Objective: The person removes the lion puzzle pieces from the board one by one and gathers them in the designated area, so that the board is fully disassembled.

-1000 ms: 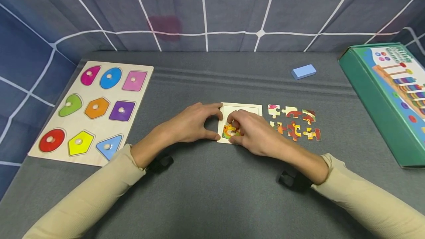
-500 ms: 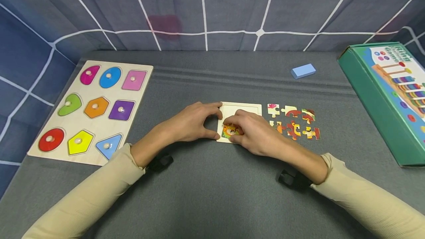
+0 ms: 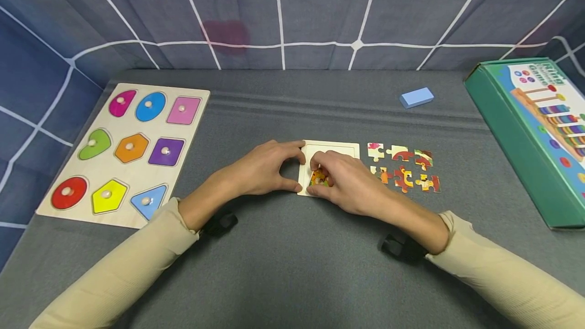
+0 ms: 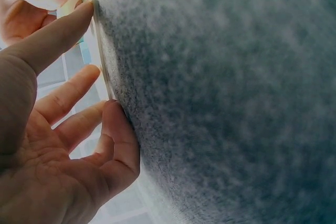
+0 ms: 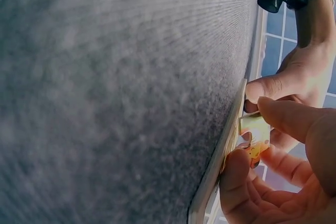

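A small pale wooden puzzle tray (image 3: 337,146) lies in the middle of the table. My left hand (image 3: 261,170) holds its left side, with the index finger at the far corner and the thumb near the close corner. My right hand (image 3: 353,181) is over the tray and pinches a jigsaw piece (image 5: 255,136) printed with an orange and yellow animal. In the right wrist view the piece stands tilted up off the tray between thumb and fingers. Loose jigsaw pieces (image 3: 404,178) lie in two rows just right of the tray, one partly hidden behind my right hand.
A wooden shape board (image 3: 194,138) with knobbed, coloured shapes lies at the left, its near corner under my left sleeve. At the back right is a blue block (image 3: 416,98). A green toy box (image 3: 507,151) stands at the right edge.
My right fingers shift slightly on the animal piece, and it now shows more tilted and more covered by them. The left hand keeps its place on the tray.
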### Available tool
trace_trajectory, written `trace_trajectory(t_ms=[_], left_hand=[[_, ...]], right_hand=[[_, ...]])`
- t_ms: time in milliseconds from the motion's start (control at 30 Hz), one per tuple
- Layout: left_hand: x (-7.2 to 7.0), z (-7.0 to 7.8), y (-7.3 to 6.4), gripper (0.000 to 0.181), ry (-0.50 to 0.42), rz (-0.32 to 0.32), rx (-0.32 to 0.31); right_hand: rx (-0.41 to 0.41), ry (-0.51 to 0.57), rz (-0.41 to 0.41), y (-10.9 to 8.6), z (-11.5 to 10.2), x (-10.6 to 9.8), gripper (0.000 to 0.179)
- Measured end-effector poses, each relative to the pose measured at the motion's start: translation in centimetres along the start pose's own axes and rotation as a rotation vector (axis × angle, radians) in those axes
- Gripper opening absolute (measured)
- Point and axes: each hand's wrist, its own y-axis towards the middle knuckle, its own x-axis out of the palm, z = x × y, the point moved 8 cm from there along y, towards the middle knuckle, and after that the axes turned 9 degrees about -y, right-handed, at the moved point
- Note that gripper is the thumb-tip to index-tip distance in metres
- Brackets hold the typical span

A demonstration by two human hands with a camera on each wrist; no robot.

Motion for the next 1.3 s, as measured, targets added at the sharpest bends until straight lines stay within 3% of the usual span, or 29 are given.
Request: trace_trajectory(t_ms=[233,700,833,1000,1300], left_hand=[[0.0,-0.1,0.0,0.042,0.002,-0.002,0.0],[0.1,-0.2,0.1,0.042,0.022,-0.009,-0.019],[0.1,-0.3,0.0,0.042,0.021,-0.008,-0.021],[0.2,-0.3,0.0,0.043,0.021,-0.007,-0.024],[0.1,-0.2,0.0,0.043,0.022,-0.003,-0.023]], right_hand=[[-0.011,0.007,0.019,-0.3,-0.2,-0.4,0.028],[0.046,0.003,0.011,-2.2,0.3,-1.8,0.026],[0.053,0.019,0.013,-2.9,0.6,-2.1,0.033],[0.054,0.033,0.039,-3.6,1.2,-2.6,0.041],[0.039,0.083,0.108,-5.2,2.0,-3.6,0.029]])
